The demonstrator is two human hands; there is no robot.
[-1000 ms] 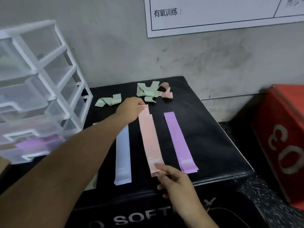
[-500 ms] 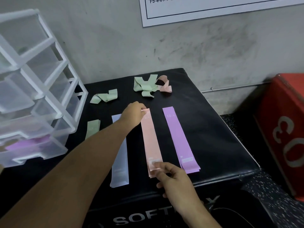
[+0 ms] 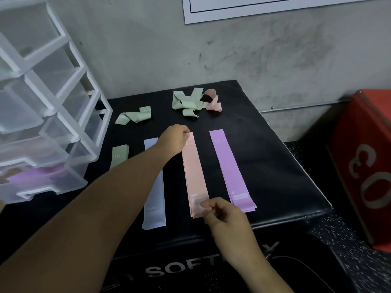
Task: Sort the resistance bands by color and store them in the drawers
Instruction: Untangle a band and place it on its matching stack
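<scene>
1. Black padded box (image 3: 264, 166), set against the grey wall. We count every loose band on its top.
2. White-framed drawer unit (image 3: 69, 85) with clear drawers, on the box's left side. In its lowest drawer we see a purple band (image 3: 36, 176) through the front.
3. Red box (image 3: 368, 170) with white lettering, on the floor well to the right.
4. White printed sheet (image 3: 275, 9) on the wall above.
5. Three flat stacks lie side by side and apart, running from near edge to far: purple stack (image 3: 230, 170) on the right, pink stack (image 3: 193, 172) in the middle, pale blue stack (image 3: 155, 197) on the left, partly under the left forearm.
6. Left hand (image 3: 174, 139): fingers curled and clamped on the far end of the pink stack.
7. Right hand (image 3: 224, 216): thumb and forefinger pinched on the near end of the pink stack.
8. Green tangle (image 3: 187, 102) at the far edge, touching a crumpled pink band (image 3: 212, 101) on its right.
9. Crumpled green band (image 3: 135, 117), left of the tangle and apart from it.
10. Flat green band (image 3: 118, 156), left of the blue stack, near the drawer unit.
</scene>
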